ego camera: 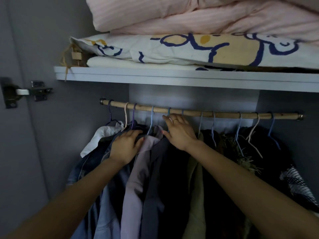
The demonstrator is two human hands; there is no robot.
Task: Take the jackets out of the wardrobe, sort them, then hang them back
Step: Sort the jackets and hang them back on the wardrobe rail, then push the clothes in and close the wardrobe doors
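Several jackets hang on wire hangers from a wooden rail point(224, 115) inside the wardrobe. My left hand point(126, 144) rests on the shoulder of a denim jacket point(103, 195), fingers curled over the collar beside a lilac jacket point(136, 187). My right hand point(179, 131) reaches up at the teal hanger hook point(168, 111) under the rail, fingers around the hanger's neck above a dark grey jacket point(153, 195). An olive jacket point(195, 195) and dark garments point(267, 152) hang further right.
A shelf point(155, 77) just above the rail carries a folded patterned quilt point(189, 49) and pink bedding point(207, 16). The wardrobe's left wall has a door hinge point(25, 92). A white garment point(101, 137) hangs at the far left.
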